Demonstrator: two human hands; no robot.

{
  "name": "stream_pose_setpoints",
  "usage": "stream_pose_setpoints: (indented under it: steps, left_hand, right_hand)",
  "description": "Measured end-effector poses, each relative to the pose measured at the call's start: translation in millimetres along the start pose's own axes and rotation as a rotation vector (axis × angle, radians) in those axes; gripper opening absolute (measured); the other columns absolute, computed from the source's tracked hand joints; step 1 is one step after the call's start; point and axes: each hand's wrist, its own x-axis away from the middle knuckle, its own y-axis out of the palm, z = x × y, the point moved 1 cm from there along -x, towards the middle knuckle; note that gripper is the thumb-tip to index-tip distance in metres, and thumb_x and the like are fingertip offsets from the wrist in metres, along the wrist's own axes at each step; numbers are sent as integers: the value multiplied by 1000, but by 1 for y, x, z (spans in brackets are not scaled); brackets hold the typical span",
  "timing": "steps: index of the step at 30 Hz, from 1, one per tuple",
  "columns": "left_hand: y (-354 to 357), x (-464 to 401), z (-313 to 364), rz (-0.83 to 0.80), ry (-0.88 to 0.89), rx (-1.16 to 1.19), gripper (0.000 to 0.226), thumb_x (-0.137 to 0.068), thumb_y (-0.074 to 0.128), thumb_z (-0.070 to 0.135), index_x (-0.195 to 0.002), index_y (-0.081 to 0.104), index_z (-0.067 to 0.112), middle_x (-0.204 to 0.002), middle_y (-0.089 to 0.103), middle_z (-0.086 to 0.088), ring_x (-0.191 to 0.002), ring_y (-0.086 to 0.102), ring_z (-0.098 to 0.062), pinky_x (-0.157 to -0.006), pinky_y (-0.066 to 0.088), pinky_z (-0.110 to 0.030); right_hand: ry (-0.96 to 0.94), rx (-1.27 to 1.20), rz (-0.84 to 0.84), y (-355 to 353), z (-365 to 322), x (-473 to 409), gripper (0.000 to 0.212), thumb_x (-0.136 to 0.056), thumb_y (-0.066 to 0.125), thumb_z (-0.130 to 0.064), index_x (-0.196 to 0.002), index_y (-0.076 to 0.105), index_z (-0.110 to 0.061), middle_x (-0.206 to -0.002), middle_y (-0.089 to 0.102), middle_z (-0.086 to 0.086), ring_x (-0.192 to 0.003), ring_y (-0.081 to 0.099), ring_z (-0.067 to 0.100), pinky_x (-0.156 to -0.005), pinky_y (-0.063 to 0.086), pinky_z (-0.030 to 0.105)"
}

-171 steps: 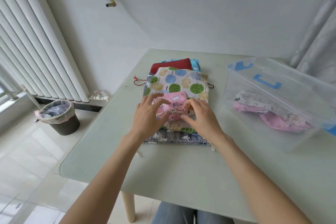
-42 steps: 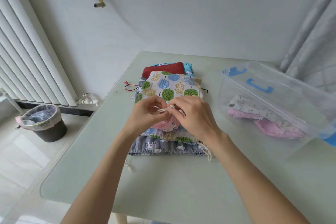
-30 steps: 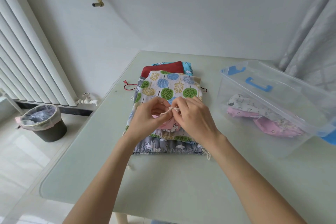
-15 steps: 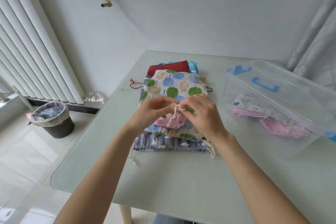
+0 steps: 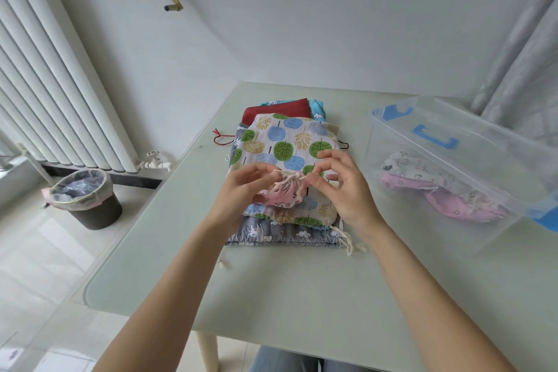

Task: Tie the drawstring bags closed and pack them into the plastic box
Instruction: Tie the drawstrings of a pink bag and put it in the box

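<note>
A small pink drawstring bag (image 5: pixel 282 196) with its mouth gathered is held just above a stack of flat bags. My left hand (image 5: pixel 241 190) and my right hand (image 5: pixel 341 187) each pinch an end of its cream drawstring (image 5: pixel 288 180), pulled out to either side. The top bag of the stack (image 5: pixel 287 142) has a tree print, with a grey bag (image 5: pixel 280 234), a red one (image 5: pixel 277 112) and a blue one beneath. The clear plastic box (image 5: pixel 447 160) stands at the right, with bags in white and pink (image 5: pixel 447 199) inside.
The pale green table (image 5: pixel 287 290) ends close to me and at the left. A dark bin (image 5: pixel 87 205) with a liner stands on the floor left, below a white radiator (image 5: pixel 51 84). A curtain (image 5: pixel 519 54) hangs at the right.
My hands have moved apart, drawing the cord ends sideways at the bag's mouth. The pink bag has gone from lying on the stack to held gathered between my hands.
</note>
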Motion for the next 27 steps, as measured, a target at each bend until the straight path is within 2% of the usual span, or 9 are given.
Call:
stream_pose_setpoints:
  steps: [2,5,10,15,18,20,23,25,27]
  left_hand:
    - [3,1,-3,-15,-22,15,5,-86,61,11,-83,64,12,-73,66,6,-63,57,-5,-55,47,-15]
    - [5,3,-9,-23,-54,1,7,-87,61,15,-81,63,15,-70,64,9,-61,55,-6,-58,46,-17]
    - [11,8,-18,13,-79,21,10,-90,57,8,-83,62,14,-66,63,11,-60,52,-7,-58,40,-18]
    - [12,16,-28,93,-66,82,9,-91,54,5,-87,61,11,-67,64,11,-58,56,-5,-63,44,-19]
    - [14,19,-28,134,-4,15,6,-91,57,8,-89,63,9,-71,67,8,-61,57,-7,-62,48,-18]
    - [11,20,-25,108,86,-191,5,-87,63,12,-90,68,12,-79,69,2,-69,61,-9,-64,50,-19]
    - [-2,17,-11,-32,178,-490,28,-86,65,15,-112,64,27,-96,72,11,-86,67,-3,-71,51,-15]
    - [-12,12,-2,-29,216,-568,38,-88,62,17,-122,57,32,-102,69,15,-90,65,2,-75,50,-12]
    - [-18,2,0,8,232,-597,36,-90,60,20,-122,56,34,-105,69,13,-95,64,-2,-83,51,-18]
  right_hand:
    - [100,-100,3,0,-2,4,10,-81,66,-31,-78,61,-22,-101,58,-5,-95,54,7,-83,44,24]
    - [206,-289,32,2,-4,13,17,-80,65,-32,-79,60,-16,-77,60,-7,-75,55,6,-74,44,19]
    - [313,-444,111,9,-1,23,11,-88,61,-13,-83,60,-3,-72,66,4,-63,60,6,-62,49,17]
    - [355,-484,183,12,3,30,10,-88,61,-9,-78,60,-6,-66,65,0,-55,58,3,-59,48,15]
    - [383,-512,188,8,5,31,8,-87,63,-10,-80,62,-5,-65,67,-1,-59,59,6,-63,51,18]
    - [386,-461,158,-1,5,30,8,-85,65,-13,-82,63,-6,-69,68,1,-64,61,9,-65,51,19]
    - [358,-265,54,-19,6,29,12,-86,65,-21,-95,62,-14,-94,69,1,-83,64,8,-79,50,23]
    - [321,-174,-30,-25,2,32,24,-87,63,-23,-110,56,-22,-112,62,-7,-100,60,4,-86,45,17]
    - [259,-125,-107,-24,-6,35,32,-88,62,-22,-117,52,-29,-119,55,-17,-109,53,-2,-85,42,8]
